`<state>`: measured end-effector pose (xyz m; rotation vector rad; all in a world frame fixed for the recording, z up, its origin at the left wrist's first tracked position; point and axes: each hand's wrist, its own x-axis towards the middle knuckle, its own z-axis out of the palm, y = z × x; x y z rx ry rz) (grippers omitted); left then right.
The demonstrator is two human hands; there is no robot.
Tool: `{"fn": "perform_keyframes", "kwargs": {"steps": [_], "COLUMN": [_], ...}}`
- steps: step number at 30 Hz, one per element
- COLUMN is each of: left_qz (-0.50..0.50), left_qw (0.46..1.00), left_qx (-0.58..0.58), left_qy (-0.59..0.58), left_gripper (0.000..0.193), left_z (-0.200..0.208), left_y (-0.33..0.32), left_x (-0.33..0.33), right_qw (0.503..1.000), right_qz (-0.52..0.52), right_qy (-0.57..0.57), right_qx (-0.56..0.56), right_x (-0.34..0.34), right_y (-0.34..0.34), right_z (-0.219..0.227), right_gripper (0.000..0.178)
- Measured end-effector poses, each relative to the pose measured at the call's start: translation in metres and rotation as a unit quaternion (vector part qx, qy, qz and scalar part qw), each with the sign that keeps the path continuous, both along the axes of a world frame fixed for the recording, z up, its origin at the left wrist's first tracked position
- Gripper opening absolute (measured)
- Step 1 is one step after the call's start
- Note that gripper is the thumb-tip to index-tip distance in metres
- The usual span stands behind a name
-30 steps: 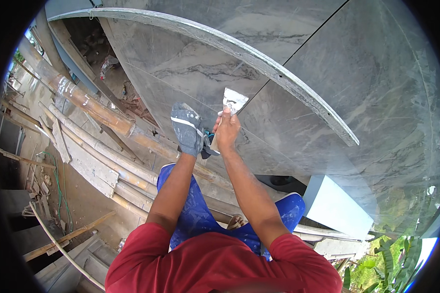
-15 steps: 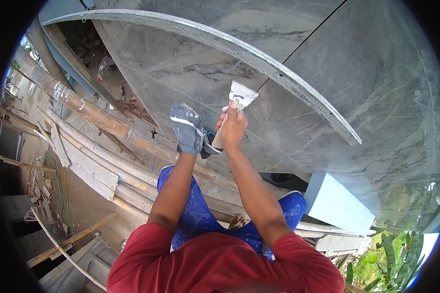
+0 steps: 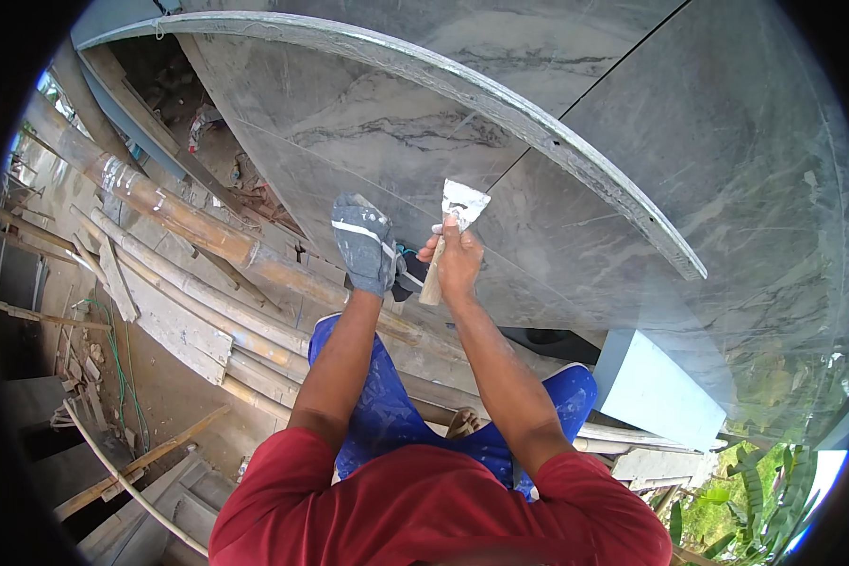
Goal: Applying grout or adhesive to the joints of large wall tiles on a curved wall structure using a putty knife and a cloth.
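My right hand (image 3: 457, 264) is closed round the pale handle of a putty knife (image 3: 467, 203). The wide blade points away from me and is smeared with white paste. To its left, my left hand (image 3: 362, 247) is covered by a dusty grey, glove-like piece with a white band across it. Its fingers are hidden, so I cannot see whether they grip anything. A dark item with a bit of blue (image 3: 407, 272) shows between the two hands, partly hidden. Both hands are in front of a grey marble-patterned tile wall (image 3: 368, 123).
A long, thin pale strip (image 3: 424, 71) curves across the tiles, beyond my hands. Bamboo poles (image 3: 174, 208) run along the left. A light blue box-shaped piece (image 3: 660, 387) stands at right. Loose boards (image 3: 174, 311) and a green cord (image 3: 123, 377) lie lower left.
My right hand has lowered a little toward me with the putty knife, whose blade is now more upright. My left hand stays nearly where it was.
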<state>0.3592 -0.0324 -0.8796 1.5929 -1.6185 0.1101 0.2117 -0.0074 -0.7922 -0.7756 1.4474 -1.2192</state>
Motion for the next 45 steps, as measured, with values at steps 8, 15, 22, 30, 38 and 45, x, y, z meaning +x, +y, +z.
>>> {"fn": "perform_keyframes", "kwargs": {"steps": [8,15,22,30,38,45], "left_qz": [0.026,0.007,-0.003,0.000,-0.029,-0.064], "left_qw": [0.995,0.997,0.996,1.000,0.997,0.994], "left_qx": [-0.083,-0.045,-0.043,-0.004,-0.072,-0.048], "left_qy": [-0.051,-0.061,-0.079,0.003,0.029,0.080], "left_gripper": [0.014,0.015,0.017,0.017,0.015,0.014], "left_z": [0.001,-0.019,-0.013,0.003,0.004,0.015], "left_y": [-0.009,-0.019,-0.018,-0.010,-0.007,-0.006], "left_x": [-0.006,-0.006,-0.010,-0.014,-0.020,-0.030], "right_qw": [0.990,0.963,0.931,0.902,0.894,0.925], "right_qz": [0.076,0.122,0.161,0.178,0.173,0.137], "right_qy": [0.123,0.240,0.328,0.394,0.413,0.352], "right_qx": [-0.008,-0.032,-0.015,0.001,-0.005,-0.035], "right_x": [-0.021,-0.045,-0.050,-0.057,-0.055,-0.049], "right_y": [0.007,0.009,0.009,0.010,0.011,0.009], "right_z": [0.040,0.079,0.092,0.096,0.120,0.154], "right_gripper": [0.041,0.035,0.033,0.031,0.032,0.032]}}
